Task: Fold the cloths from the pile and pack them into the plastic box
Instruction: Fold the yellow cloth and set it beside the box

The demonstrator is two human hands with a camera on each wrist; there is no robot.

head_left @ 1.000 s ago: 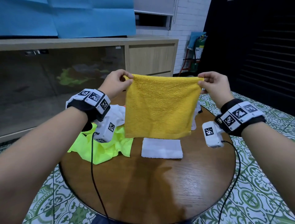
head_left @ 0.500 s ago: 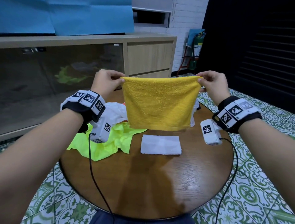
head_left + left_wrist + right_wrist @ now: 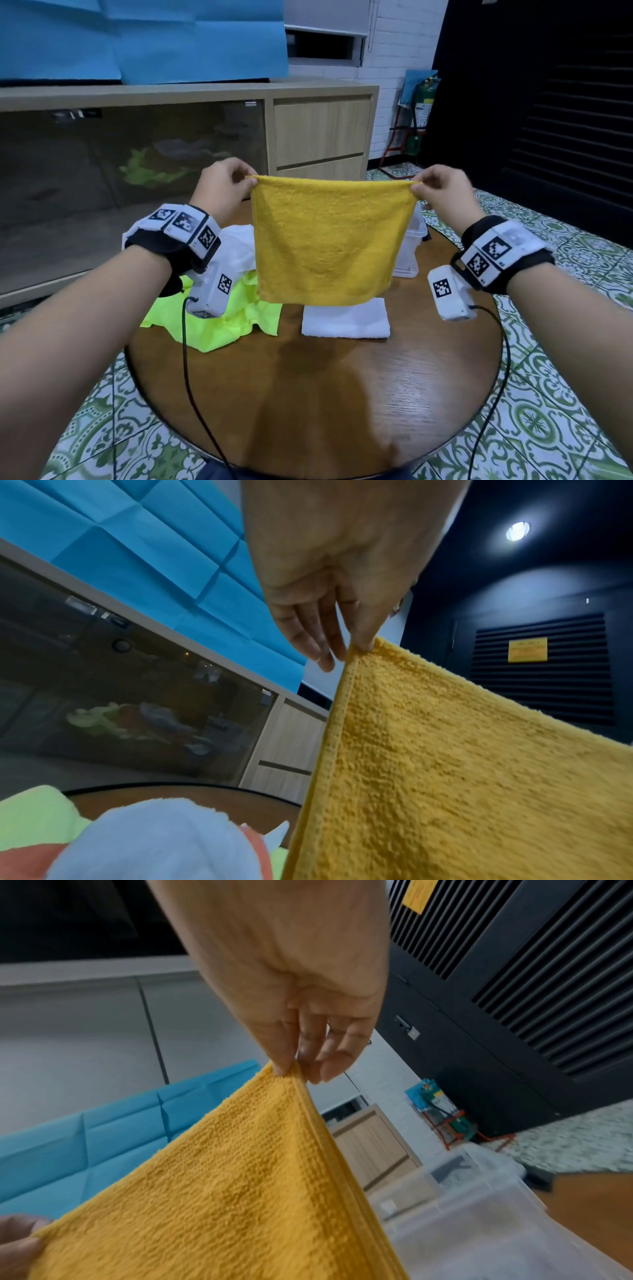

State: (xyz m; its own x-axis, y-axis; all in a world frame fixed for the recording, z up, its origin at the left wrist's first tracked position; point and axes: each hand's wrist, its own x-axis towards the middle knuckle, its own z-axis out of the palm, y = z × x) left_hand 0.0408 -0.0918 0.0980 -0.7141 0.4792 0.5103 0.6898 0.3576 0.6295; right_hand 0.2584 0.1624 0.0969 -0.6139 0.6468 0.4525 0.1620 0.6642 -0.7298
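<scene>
A yellow towel (image 3: 325, 240) hangs flat in the air above the round wooden table (image 3: 308, 394). My left hand (image 3: 222, 185) pinches its top left corner and my right hand (image 3: 442, 192) pinches its top right corner, stretching the top edge taut. The wrist views show each pinch close up: left hand (image 3: 342, 631) on the yellow towel (image 3: 462, 777), right hand (image 3: 301, 1047) on the yellow towel (image 3: 222, 1191). Behind the towel stands the clear plastic box (image 3: 409, 246), mostly hidden; it appears as the plastic box (image 3: 496, 1218) below my right hand. A folded white cloth (image 3: 346, 320) lies on the table.
A pile with a neon green cloth (image 3: 212, 318) and a white cloth (image 3: 236, 246) sits at the table's left, seen as the pile (image 3: 137, 840) in the left wrist view. Wrist-camera cables hang over the table edge. A wooden cabinet (image 3: 322, 133) stands beyond.
Both hands have spread slightly apart and pulled the towel's top edge straight. The towel's bottom edge has risen and hangs higher above the folded white cloth.
</scene>
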